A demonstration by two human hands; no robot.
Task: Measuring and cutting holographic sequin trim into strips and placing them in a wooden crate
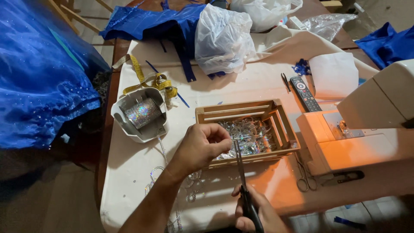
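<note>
My right hand [254,211] is closest, its grip closed around the black scissors [243,181], blades pointing up. My left hand [202,146] pinches a shiny silver trim [161,151] in front of the wooden crate [246,125] on the desk [258,82]. The trim runs back to a white spool holder [140,114].

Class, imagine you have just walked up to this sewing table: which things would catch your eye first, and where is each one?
Front and centre, the left hand pinches something small at the tip of the black scissors held by the right hand, just before a wooden crate of glittering silver trim. To the left sits a holographic ribbon spool in a white holder, with shiny blue fabric filling the far left. A sewing machine stands at the right.
</note>
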